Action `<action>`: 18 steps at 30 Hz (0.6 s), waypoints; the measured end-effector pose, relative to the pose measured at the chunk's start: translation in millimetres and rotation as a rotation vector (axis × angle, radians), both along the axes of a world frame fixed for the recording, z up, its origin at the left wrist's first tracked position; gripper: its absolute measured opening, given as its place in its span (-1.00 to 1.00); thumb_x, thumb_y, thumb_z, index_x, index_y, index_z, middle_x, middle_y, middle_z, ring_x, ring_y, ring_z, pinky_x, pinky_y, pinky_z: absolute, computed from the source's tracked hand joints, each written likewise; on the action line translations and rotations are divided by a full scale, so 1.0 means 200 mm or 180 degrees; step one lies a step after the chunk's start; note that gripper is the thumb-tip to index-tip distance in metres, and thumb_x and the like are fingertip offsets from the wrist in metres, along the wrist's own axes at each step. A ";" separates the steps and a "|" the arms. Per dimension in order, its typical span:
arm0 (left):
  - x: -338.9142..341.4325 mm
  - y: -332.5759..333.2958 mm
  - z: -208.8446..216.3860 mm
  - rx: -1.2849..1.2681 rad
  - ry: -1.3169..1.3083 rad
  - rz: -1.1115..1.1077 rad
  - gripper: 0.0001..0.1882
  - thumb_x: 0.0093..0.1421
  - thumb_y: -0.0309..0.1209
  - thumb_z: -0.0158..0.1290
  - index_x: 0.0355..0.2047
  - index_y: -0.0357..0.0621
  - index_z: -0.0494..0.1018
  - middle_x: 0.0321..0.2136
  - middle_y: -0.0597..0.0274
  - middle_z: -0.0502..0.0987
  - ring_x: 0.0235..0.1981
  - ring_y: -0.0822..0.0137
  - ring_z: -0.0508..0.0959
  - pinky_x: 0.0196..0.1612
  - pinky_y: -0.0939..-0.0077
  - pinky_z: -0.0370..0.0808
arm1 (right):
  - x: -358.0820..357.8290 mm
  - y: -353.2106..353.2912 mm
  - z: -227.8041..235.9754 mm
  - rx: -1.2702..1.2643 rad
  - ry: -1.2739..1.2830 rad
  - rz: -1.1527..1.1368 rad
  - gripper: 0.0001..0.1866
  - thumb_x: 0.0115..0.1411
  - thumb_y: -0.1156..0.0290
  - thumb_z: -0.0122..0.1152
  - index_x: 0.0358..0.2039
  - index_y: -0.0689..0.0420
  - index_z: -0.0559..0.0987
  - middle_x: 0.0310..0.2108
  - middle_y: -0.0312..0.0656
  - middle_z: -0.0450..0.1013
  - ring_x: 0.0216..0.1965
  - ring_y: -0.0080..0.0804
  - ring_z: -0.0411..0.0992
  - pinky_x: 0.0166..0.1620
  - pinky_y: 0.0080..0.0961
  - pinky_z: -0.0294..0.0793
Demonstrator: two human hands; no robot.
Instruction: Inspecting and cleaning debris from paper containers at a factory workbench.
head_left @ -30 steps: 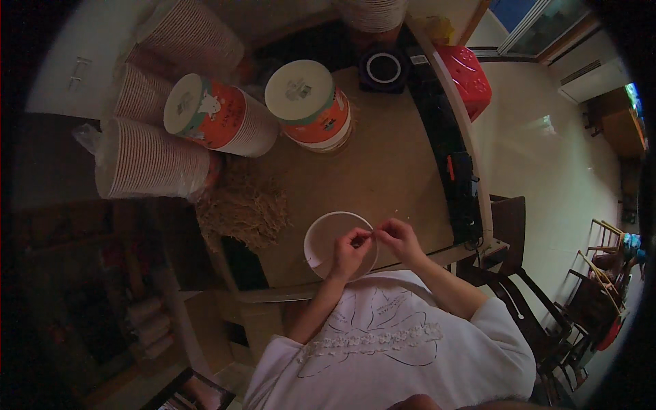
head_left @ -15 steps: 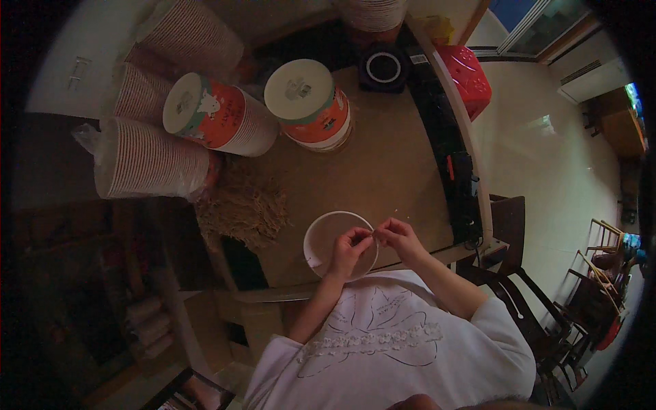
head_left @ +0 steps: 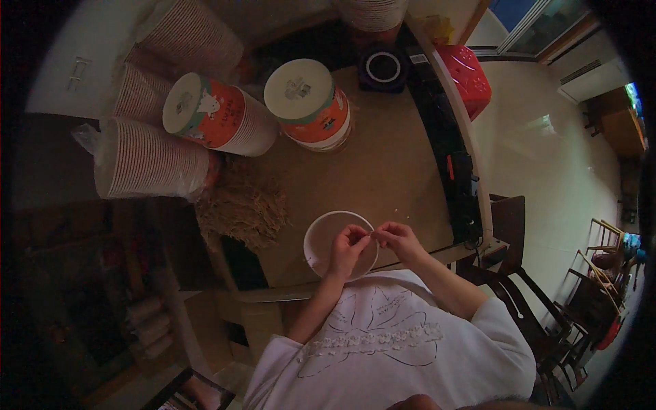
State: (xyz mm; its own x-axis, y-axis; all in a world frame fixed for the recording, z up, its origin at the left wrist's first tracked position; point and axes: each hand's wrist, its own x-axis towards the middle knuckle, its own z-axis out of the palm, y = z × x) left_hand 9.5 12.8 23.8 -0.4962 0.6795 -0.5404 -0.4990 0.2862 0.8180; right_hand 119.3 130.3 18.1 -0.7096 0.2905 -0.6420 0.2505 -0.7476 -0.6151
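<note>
A white round paper tub (head_left: 316, 239) stands at the table's near edge, its inside facing up. My left hand (head_left: 347, 253) is over its right part, thumb and fingers pinched together. Just right of the rim, my right hand (head_left: 400, 241) is pinched too, its fingertips meeting the left ones. Whatever lies between the fingertips is too small to make out. To the left of the tub is a loose pile of tan, shredded strands (head_left: 246, 213).
Behind the pile are stacked paper tubs in clear plastic (head_left: 152, 158) and two orange-banded stacks, one lying tilted (head_left: 229, 119), one upright (head_left: 307, 102). A dark round-topped device (head_left: 383, 70) sits farther back. A red plastic stool (head_left: 466, 82) and dark chair (head_left: 509, 273) flank the right edge.
Both hands stay pinched together over the tub's right side, with only a slight shift of the right hand's fingers. The tub and pile have not moved.
</note>
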 end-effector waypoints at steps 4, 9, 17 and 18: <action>0.00 0.01 0.02 -0.0204 0.0229 -0.0217 -0.86 0.00 -0.57 0.01 -0.40 -0.13 0.34 -0.47 0.40 0.42 -0.48 0.58 0.40 -0.46 0.72 0.34 | 0.00 0.00 0.01 -0.0069 0.0008 -0.0060 -0.94 0.05 0.48 0.08 -0.46 0.18 0.45 -0.52 -0.35 0.36 -0.53 -0.65 0.27 -0.43 -0.73 0.27; 0.01 0.01 0.04 -0.0039 0.0185 0.0215 -0.86 -0.03 -0.59 0.03 -0.42 -0.16 0.36 -0.48 0.39 0.44 -0.47 0.57 0.41 -0.43 0.73 0.36 | 0.01 0.00 0.00 -0.0176 -0.0022 -0.0069 -0.95 0.04 0.48 0.09 -0.46 0.16 0.46 -0.53 -0.37 0.36 -0.53 -0.65 0.27 -0.43 -0.74 0.27; 0.01 0.01 0.04 0.0026 0.0535 -0.0059 -0.89 -0.02 -0.54 0.06 -0.42 -0.21 0.42 -0.50 0.36 0.47 -0.49 0.58 0.43 -0.43 0.73 0.38 | 0.01 -0.01 0.00 0.0109 0.0055 -0.0014 -0.93 0.04 0.46 0.10 -0.45 0.17 0.47 -0.52 -0.37 0.36 -0.50 -0.65 0.29 -0.40 -0.72 0.28; 0.01 0.01 0.04 0.0044 0.0488 -0.0040 -0.88 -0.03 -0.53 0.07 -0.41 -0.18 0.43 -0.50 0.37 0.47 -0.48 0.58 0.42 -0.43 0.73 0.36 | 0.02 -0.01 0.00 0.0302 0.0155 -0.0003 -0.92 0.04 0.46 0.10 -0.45 0.18 0.47 -0.51 -0.37 0.37 -0.48 -0.65 0.29 -0.39 -0.72 0.29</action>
State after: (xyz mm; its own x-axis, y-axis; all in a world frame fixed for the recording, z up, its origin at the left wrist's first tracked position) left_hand 12.2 14.7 31.0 -0.5637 0.6931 -0.4494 -0.3643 0.2797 0.8883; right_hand 122.6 128.0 17.8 -0.7391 0.3488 -0.5763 0.2179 -0.6857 -0.6945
